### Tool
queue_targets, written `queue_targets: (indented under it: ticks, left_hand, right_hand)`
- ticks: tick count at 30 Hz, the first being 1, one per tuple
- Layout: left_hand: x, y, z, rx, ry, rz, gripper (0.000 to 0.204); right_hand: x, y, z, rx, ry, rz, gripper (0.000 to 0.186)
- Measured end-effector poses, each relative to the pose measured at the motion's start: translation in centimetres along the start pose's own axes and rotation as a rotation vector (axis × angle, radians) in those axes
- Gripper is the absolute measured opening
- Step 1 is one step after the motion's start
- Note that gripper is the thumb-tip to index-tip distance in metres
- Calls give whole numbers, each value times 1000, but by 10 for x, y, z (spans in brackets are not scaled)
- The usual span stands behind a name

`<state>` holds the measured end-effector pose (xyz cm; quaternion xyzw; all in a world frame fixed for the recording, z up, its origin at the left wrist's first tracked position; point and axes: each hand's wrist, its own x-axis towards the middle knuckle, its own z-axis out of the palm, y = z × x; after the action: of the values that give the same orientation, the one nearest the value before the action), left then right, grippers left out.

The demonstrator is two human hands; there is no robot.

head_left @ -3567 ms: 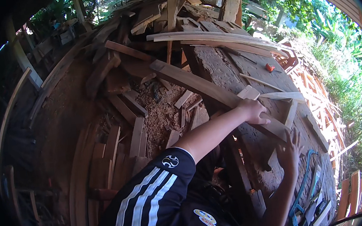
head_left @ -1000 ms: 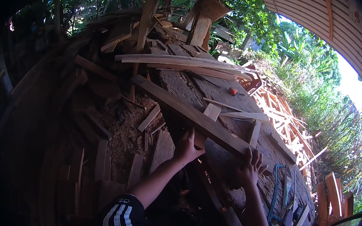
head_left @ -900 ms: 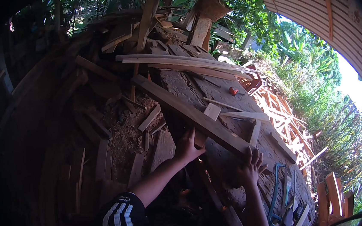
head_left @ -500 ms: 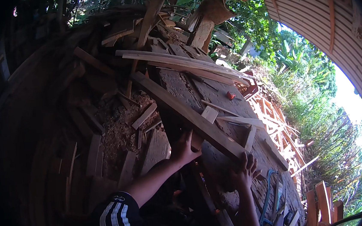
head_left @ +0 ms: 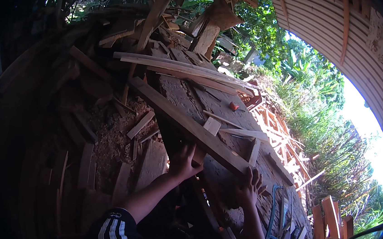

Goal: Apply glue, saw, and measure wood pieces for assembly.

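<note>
A long squared wooden beam (head_left: 192, 127) slants across the workbench, its near end toward me. A shorter wooden block (head_left: 211, 126) crosses underneath it, showing on both sides. My left hand (head_left: 184, 164) is closed around the block's near end, just left of the beam; its thumb side presses against the wood. At the beam's near end, my right hand (head_left: 248, 188) grips the wood, its fingers somewhat apart along the right side. Shadow hides that palm.
The worn plank workbench (head_left: 221, 99) carries long thin boards (head_left: 182, 67), a small red object (head_left: 233, 106) and a blue-framed hacksaw (head_left: 271, 217). Wood offcuts (head_left: 140, 125) and sawdust lie at left. Bright scrap strips (head_left: 280, 134) are heaped beyond the right edge.
The whole view has shifted slightly, so the scene sits farther left. My right fingers look a little straighter at the beam's end. The left hand keeps its hold on the block.
</note>
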<state>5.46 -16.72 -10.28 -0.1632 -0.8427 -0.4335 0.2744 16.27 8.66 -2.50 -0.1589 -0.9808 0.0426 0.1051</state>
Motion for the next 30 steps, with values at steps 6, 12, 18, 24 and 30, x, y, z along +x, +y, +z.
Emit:
queue_targets:
  ticks: [6,12,18,24,30]
  left_hand:
    - [2,2,3,-21,-12,-19,83]
    - [0,-4,3,44,7,13,83]
    - [-3,-10,10,45,52,53,89]
    - [3,6,-4,10,-29,-20,85]
    - [1,1,0,17,10,-9,84]
  right_hand:
    - [2,2,-3,3,7,-6,91]
    - [2,2,2,8,26,-11,89]
    - [-1,-2,-3,24,43,-9,85]
    - [-3,-1,-5,36,56,-12,83]
    - [1,-1,0,31,59,-6,81]
